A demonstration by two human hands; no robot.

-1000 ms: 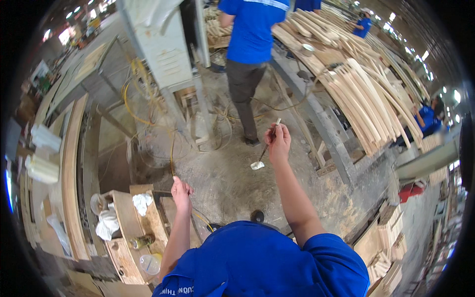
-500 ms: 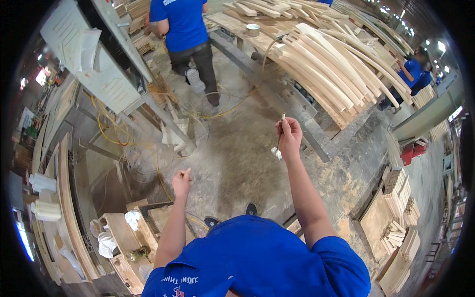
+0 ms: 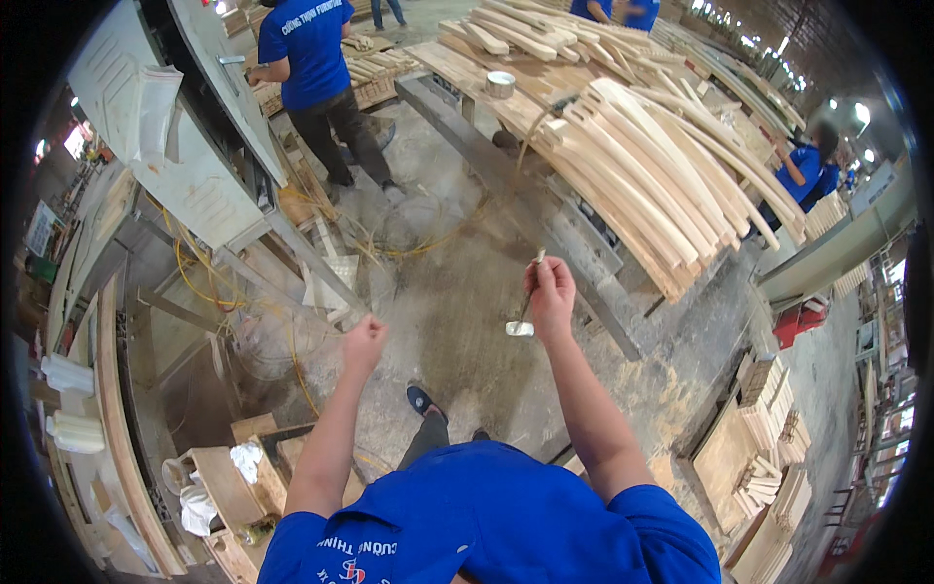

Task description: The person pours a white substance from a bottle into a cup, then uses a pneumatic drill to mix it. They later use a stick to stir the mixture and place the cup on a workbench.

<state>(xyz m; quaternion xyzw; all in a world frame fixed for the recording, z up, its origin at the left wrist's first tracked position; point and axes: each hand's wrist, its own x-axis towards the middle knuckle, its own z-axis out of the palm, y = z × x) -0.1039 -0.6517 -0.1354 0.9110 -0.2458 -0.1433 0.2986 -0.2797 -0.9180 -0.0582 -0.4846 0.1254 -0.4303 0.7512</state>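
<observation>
My right hand (image 3: 552,297) is closed around a thin dark stick-like tool (image 3: 526,310) with a pale upper end. A white block-like piece (image 3: 520,329) shows at the tool's lower end, below my fingers; its exact kind is too small to tell. My left hand (image 3: 364,343) is held out over the floor in a loose fist, and nothing shows sticking out of it. Both hands are in the air, apart from the furniture. Ahead on the right, a workbench (image 3: 428,102) carries long curved wooden pieces (image 3: 637,175) and a round white tin (image 3: 500,85).
A grey metal cabinet (image 3: 185,185) stands at the left, with yellow hoses (image 3: 195,282) trailing across the floor. Wooden boxes (image 3: 224,477) with white cloths are at lower left. Stacked wood strips (image 3: 773,419) lie at right. A co-worker in blue (image 3: 306,54) stands ahead.
I have moved forward, and one foot now shows ahead of my body. My right hand has dropped slightly and left with the tool. The co-worker has shifted left.
</observation>
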